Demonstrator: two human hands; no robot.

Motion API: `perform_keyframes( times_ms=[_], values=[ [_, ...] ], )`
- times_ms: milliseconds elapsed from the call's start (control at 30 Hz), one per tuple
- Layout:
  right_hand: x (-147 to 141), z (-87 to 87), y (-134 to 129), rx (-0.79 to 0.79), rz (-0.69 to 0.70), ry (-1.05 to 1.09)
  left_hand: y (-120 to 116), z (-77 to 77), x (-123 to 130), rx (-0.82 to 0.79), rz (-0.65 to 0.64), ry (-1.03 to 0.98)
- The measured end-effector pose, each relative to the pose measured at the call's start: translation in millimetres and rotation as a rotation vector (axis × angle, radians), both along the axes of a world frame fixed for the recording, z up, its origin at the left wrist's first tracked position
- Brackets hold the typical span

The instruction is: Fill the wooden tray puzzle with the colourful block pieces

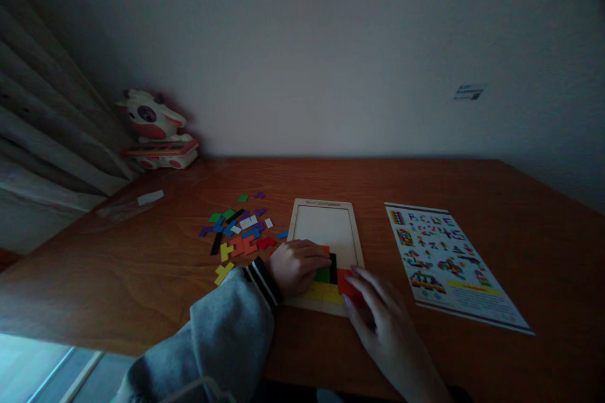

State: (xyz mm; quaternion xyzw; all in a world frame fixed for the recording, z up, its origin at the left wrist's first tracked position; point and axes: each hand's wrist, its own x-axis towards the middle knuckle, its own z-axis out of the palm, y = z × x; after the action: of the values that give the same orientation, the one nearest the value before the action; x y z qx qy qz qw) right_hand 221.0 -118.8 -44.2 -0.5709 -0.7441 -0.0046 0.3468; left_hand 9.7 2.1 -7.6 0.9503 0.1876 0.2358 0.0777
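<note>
A pale wooden puzzle tray point(292, 217) lies on the table in front of me, its lower part filled with coloured pieces. My left hand point(297, 264) rests over the tray's lower left, fingers stretched out and touching pieces beside the black piece point(333, 267). A green piece point(323, 275) shows below those fingers, and yellow pieces point(326, 293) line the bottom. At the lower right corner, my right hand point(385, 312) has thumb and fingers on a red puzzle piece point(347, 282). Part of that piece is hidden by the fingers.
Loose puzzle pieces in several colours, such as an orange piece point(243, 245), are scattered left of the tray. A printed pattern sheet point(454, 264) lies to the right. Against the wall at the back left stands a cow-shaped toy keyboard point(158, 132), near the curtain point(42, 113).
</note>
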Motion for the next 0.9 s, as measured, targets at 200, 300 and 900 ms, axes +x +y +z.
perform_keyframes(
  times_ms=[200,300,900],
  values=[
    [-1,1.5,1,-0.015,0.023,-0.019,1,-4.8,1,-0.007,-0.139,0.003],
    [-1,3.6,1,-0.020,0.032,-0.013,1,-6.8,1,-0.015,-0.161,0.010],
    [3,-7.6,4,0.056,0.021,-0.033,1,2.6,-11,0.038,-0.048,-0.069]
  ],
)
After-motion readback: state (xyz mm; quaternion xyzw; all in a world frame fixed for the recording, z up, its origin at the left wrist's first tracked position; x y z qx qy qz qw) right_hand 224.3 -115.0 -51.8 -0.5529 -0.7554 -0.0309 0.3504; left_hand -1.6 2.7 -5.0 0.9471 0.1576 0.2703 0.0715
